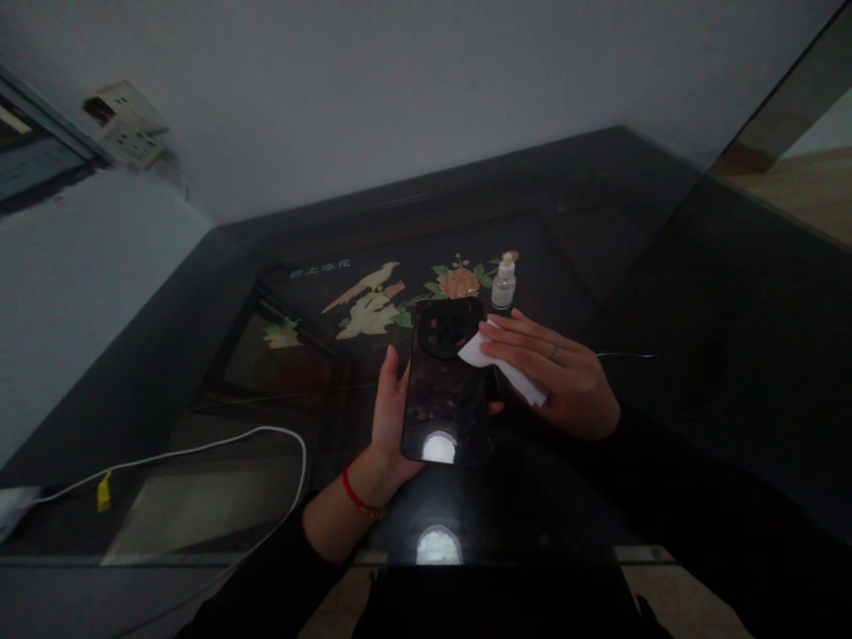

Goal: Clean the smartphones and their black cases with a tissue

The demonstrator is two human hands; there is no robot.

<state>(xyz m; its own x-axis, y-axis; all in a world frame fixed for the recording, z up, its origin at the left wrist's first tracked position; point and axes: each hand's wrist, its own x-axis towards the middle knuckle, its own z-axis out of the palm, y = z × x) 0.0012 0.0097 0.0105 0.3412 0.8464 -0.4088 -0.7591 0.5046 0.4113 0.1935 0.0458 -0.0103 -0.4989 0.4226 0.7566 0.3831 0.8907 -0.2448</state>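
My left hand [391,417] grips a black phone [443,382] from beneath, its glossy back facing up and its round camera ring at the far end. My right hand [559,373] presses a small white cloth [496,362] against the phone's upper right edge, fingers held together over the cloth. A red string circles my left wrist. A small clear bottle [504,282] with a white cap stands upright on the table just beyond the phone.
The dark glass-topped table [666,293] has a bird and flower inlay [399,297]. A white cable [200,453] with a yellow tag loops along the left front. White walls meet at the back left, with a wall socket [126,120].
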